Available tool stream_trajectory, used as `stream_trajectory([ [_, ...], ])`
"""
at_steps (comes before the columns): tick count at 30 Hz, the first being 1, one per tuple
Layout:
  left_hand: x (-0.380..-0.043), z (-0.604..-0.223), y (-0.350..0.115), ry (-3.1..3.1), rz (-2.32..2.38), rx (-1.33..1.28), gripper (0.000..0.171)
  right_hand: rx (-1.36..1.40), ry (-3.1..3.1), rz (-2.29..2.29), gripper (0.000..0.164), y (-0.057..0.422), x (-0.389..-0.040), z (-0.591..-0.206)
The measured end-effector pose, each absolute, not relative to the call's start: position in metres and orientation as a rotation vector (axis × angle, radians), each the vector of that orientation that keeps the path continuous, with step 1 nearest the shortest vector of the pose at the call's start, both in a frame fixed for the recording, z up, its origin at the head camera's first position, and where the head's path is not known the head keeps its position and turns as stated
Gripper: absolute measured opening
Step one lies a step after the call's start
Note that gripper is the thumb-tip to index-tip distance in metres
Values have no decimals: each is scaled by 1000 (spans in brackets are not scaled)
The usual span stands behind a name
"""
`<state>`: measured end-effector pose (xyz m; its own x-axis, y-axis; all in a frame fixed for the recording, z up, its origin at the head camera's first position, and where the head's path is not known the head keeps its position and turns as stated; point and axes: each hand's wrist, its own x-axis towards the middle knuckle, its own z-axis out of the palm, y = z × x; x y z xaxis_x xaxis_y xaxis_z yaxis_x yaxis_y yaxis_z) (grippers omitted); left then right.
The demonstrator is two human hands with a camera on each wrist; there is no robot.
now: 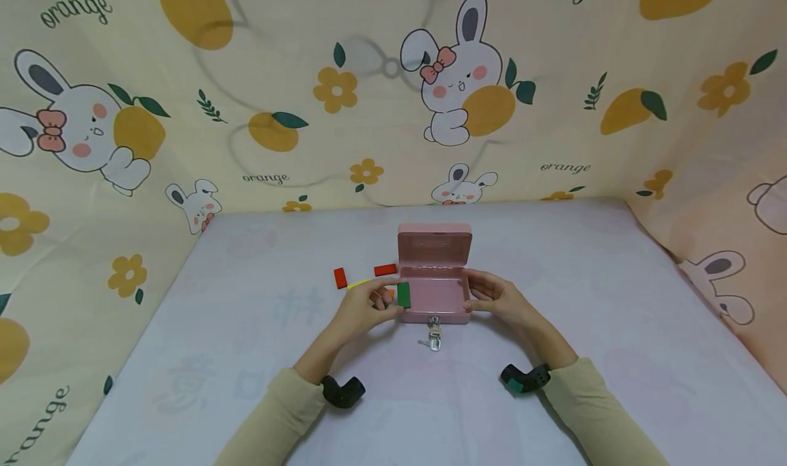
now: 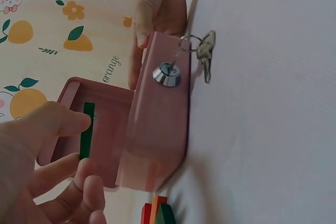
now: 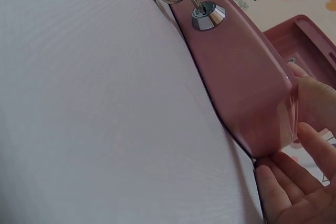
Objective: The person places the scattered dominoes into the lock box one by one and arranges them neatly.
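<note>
Beige long sleeves (image 1: pixel 277 418) reach over the white-covered table (image 1: pixel 553 247) as my left hand (image 1: pixel 367 304) pinches a green rectangular block (image 1: pixel 403 295) at the left edge of a lid-raised, glossy pink box (image 1: pixel 455 319), my right hand (image 1: pixel 501 300) gripping its right side; silver metal keys (image 2: pixel 207 51) hang at its front, red rectangular blocks (image 1: pixel 385 270) nearby.
</note>
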<state>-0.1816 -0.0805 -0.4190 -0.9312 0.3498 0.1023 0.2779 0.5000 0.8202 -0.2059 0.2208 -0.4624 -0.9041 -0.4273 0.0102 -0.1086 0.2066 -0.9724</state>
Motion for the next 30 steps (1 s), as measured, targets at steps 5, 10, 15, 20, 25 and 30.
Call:
stream_trajectory([
  [5, -185, -415, -72, 2634, 1448, 534, 46, -522, 2220, -1750, 74, 222, -206, -463],
  [10, -189, -414, -65, 2621, 1453, 524, 47, -565, 2215, -1746, 75, 223, -205, -463],
  [15, -190, -412, -59, 2616, 1431, 549, 47, -609, 2206, -1733, 76, 223, -205, -462],
  [20, -192, -411, -55, 2618, 1417, 565, 46, -620, 2200, -1726, 77, 223, -205, -461],
  [25, -195, -414, -49, 2598, 1407, 567, 47, -628, 2193, -1731, 76, 223, -204, -461],
  [30, -199, -417, -42, 2612, 1378, 596, 47, -610, 2197, -1726, 73, 223, -203, -462],
])
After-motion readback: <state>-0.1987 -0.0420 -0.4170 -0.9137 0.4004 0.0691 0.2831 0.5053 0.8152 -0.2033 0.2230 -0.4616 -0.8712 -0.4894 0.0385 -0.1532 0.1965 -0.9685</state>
